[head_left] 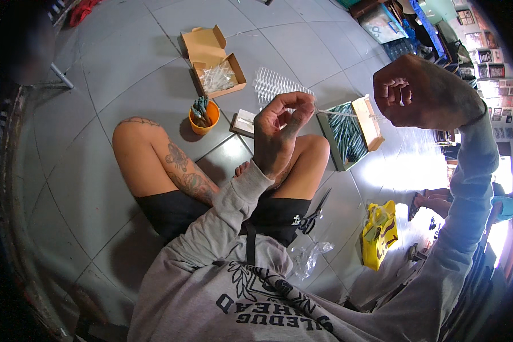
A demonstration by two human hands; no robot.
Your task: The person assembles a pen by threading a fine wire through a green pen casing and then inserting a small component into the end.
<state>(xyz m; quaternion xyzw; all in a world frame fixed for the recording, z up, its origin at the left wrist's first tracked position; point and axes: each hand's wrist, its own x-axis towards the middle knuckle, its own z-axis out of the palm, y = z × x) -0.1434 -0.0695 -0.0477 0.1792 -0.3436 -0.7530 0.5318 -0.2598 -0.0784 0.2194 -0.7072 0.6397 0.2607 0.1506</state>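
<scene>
My left hand (278, 134) is raised above my crossed legs, its thumb and fingertips pinched together. From that pinch a thin, pale, clear strip (339, 113) stretches right, across the open box of slim dark-green sticks (348, 139). My right hand (416, 94) is held up higher on the right with its fingers curled in. The strip fades out near it, and I cannot make out what those fingers hold. Just beyond my left hand stands a clear ridged plastic rack (278, 84). A small pale-topped box (243, 123) lies beside my left wrist.
An open cardboard box (239, 68) holds thin clear plastic pieces. Nearer stands an orange cup (203, 126) of green-tipped sticks. By my right thigh lie black scissors (309, 221), crumpled clear plastic (306, 259) and a yellow bag (379, 235). Another person's leg (436, 204) shows at right.
</scene>
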